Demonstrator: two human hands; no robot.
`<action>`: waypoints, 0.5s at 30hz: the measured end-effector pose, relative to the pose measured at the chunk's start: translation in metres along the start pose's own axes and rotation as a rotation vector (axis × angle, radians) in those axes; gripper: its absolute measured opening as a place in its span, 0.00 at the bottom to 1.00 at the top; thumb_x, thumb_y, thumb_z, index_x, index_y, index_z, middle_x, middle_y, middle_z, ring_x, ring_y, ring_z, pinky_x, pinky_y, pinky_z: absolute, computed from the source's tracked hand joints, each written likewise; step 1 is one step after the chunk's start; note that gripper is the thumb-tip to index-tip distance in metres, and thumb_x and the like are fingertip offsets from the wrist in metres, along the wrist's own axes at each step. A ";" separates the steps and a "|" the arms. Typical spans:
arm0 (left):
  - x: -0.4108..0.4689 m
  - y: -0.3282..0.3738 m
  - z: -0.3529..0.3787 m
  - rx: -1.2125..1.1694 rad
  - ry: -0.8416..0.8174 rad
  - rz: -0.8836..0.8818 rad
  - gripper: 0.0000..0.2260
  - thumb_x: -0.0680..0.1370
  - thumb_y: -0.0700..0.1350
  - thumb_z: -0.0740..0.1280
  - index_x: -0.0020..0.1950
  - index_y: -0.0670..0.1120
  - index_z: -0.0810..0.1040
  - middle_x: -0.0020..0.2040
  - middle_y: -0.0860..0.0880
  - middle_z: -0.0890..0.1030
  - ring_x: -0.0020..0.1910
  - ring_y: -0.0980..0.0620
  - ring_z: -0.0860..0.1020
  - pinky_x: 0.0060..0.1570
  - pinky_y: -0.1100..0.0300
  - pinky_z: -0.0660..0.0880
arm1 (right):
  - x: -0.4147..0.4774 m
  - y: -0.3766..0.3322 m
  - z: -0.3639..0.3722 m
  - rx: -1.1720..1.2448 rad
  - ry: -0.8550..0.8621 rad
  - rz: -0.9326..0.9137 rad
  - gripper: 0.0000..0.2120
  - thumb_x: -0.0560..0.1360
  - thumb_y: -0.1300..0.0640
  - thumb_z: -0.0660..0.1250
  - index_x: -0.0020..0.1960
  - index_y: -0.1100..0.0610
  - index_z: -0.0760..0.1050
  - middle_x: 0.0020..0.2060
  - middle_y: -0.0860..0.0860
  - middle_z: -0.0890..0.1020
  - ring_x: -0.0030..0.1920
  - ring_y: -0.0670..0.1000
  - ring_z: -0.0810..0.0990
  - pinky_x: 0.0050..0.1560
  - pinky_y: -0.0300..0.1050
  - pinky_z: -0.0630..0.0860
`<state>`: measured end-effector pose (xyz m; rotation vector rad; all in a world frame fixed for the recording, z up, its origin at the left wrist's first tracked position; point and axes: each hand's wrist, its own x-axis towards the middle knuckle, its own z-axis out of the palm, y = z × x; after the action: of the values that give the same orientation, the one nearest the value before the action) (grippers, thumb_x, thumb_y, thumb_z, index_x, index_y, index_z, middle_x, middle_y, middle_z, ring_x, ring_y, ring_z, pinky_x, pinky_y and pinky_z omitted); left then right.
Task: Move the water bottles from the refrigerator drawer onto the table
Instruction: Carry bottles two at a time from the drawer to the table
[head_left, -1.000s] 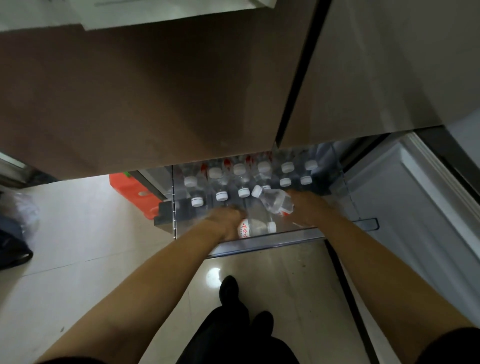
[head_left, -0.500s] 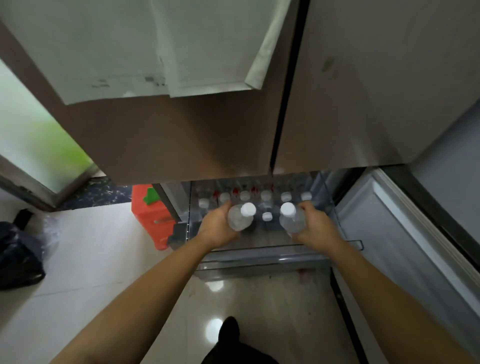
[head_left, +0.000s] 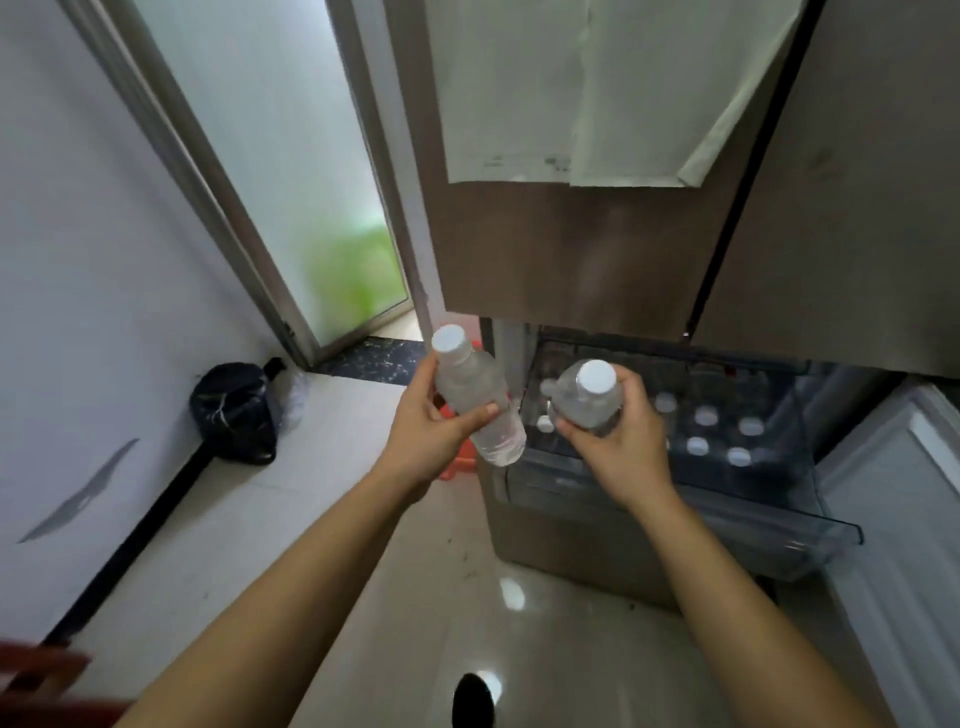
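Left hand (head_left: 423, 434) and right hand (head_left: 618, 441), fingers clamped around one water bottle each — left bottle (head_left: 475, 402) tilted, right bottle (head_left: 587, 397) cap-up — both lifted clear of the open refrigerator drawer (head_left: 753, 525), probably for carrying; more bottles (head_left: 719, 434) stand inside.

— What fills the left of the frame?
— A pale wall (head_left: 78, 260) with a dark baseboard (head_left: 135, 540), and a black bag (head_left: 234, 410) on the floor beside it.
— And further back?
— A frosted glass door (head_left: 291, 171), daylight and a green blur behind it. The glossy tile floor (head_left: 311, 519) reflects a lamp, lower centre.
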<state>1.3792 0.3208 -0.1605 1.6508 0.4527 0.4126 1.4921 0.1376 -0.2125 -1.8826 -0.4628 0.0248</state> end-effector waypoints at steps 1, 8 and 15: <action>-0.009 0.002 -0.016 0.019 0.031 0.000 0.30 0.71 0.36 0.77 0.68 0.51 0.71 0.61 0.51 0.81 0.59 0.54 0.80 0.57 0.58 0.78 | -0.004 -0.009 0.015 0.007 -0.033 -0.014 0.34 0.65 0.57 0.82 0.66 0.49 0.70 0.56 0.44 0.78 0.57 0.47 0.76 0.54 0.44 0.74; -0.095 -0.003 -0.159 0.035 0.349 -0.036 0.29 0.71 0.31 0.74 0.67 0.51 0.72 0.57 0.51 0.82 0.55 0.54 0.81 0.50 0.64 0.78 | -0.053 -0.085 0.137 0.085 -0.323 -0.197 0.37 0.66 0.62 0.79 0.68 0.43 0.67 0.60 0.47 0.79 0.59 0.51 0.77 0.60 0.52 0.76; -0.221 -0.024 -0.358 0.110 0.639 -0.058 0.32 0.72 0.39 0.76 0.70 0.58 0.67 0.65 0.48 0.76 0.64 0.47 0.76 0.65 0.41 0.74 | -0.150 -0.192 0.299 0.108 -0.514 -0.392 0.35 0.72 0.58 0.75 0.74 0.45 0.62 0.66 0.48 0.75 0.64 0.48 0.74 0.62 0.43 0.69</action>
<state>1.0051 0.5130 -0.1416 1.5837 1.0080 0.8901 1.2234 0.4126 -0.1760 -1.6406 -1.1520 0.2716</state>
